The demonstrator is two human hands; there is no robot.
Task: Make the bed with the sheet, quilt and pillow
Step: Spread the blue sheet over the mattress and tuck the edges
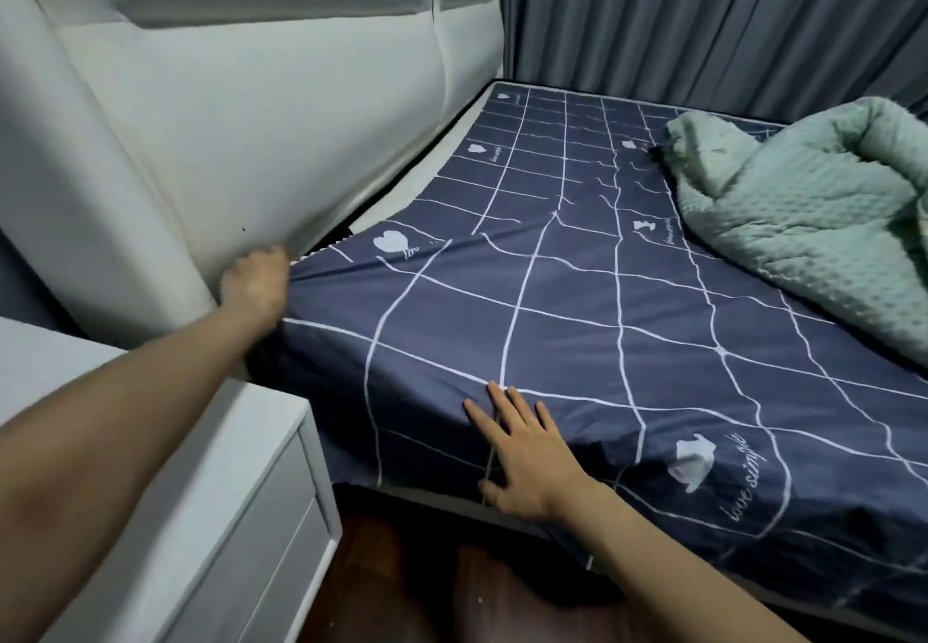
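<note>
the sheet (577, 321), thin, soft and light, is spread on the bed. its corner by the headboard (251, 140) is gripped by the left hand (253, 280); the right hand (522, 456) is laid flat on it, released. edges are best taken hold of.

- Padded headboard (241, 105): pale, off-white upholstery with stitched panel seams, rising at the left of the view and leaning across the upper left corner.
- Curtain (703, 14): grey-blue cloth in close vertical folds, hanging behind the far side of the bed and meeting the headboard's right edge.
- Bedside cabinet (211, 507): white, with a flat top and grooved drawer fronts, standing at lower left, just beside the bed's near corner and below the headboard.
- Floor (401, 587): dark reddish-brown wood, seen in the gap between the cabinet and the bed.
- Light: dim, even and cool, with deep shadow under the bed's edge.
</note>
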